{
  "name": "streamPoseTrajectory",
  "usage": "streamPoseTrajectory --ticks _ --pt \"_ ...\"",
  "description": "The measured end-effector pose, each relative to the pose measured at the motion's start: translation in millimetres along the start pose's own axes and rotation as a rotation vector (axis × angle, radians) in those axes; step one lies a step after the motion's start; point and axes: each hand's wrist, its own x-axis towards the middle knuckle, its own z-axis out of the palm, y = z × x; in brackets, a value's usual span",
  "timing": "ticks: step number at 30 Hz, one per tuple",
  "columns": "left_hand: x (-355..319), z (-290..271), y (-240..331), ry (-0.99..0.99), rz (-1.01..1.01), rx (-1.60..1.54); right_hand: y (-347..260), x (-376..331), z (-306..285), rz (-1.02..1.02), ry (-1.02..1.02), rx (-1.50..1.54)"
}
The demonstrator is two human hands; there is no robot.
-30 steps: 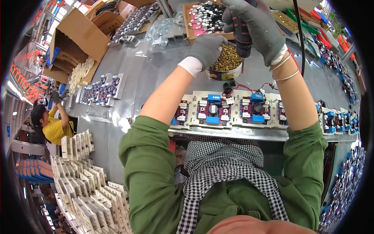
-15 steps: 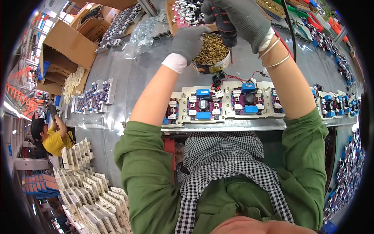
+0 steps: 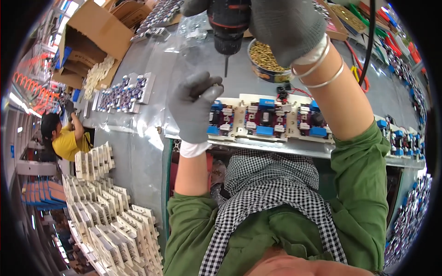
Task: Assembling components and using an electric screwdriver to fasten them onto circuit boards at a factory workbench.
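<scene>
My right hand [image 3: 285,27], in a grey glove with bangles at the wrist, is closed around a black and red electric screwdriver [image 3: 228,25] whose bit points down. My left hand [image 3: 193,108], also gloved in grey, is raised just below the bit with its fingertips pinched together on what looks like a small screw. Beneath both hands a row of white switch assemblies [image 3: 267,119] with blue and red parts lies along the metal bench edge. A round tin of brass screws [image 3: 267,60] stands behind them.
Stacks of white plates [image 3: 115,216] fill the lower left. An open cardboard box [image 3: 92,41] and trays of assemblies [image 3: 122,92] sit at the far left of the bench. A person in a yellow shirt [image 3: 66,140] works at left. More assemblies [image 3: 405,140] line the right.
My left hand has left the tin of screws and come back toward me under the screwdriver bit. My right hand has lifted the screwdriver higher and nearer.
</scene>
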Motion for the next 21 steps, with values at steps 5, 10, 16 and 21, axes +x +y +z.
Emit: streamPoseTrajectory --ticks 5,10,16,21 --pt "-18.5 -34.0 -8.6 0.144 0.055 -0.064 14.6 -1.6 31.3 0.044 -0.042 0.122" --pt "-24.9 -51.0 -10.7 0.134 0.109 -0.176 28.5 0.4 55.6 0.093 -0.057 0.238" --pt "-26.0 -59.6 -13.7 0.142 0.172 -0.188 36.9 -4.1 63.6 0.152 -0.023 0.34" --pt "-28.5 -54.3 -12.2 0.153 0.201 -0.178 39.4 -9.4 59.3 0.199 0.032 0.422"
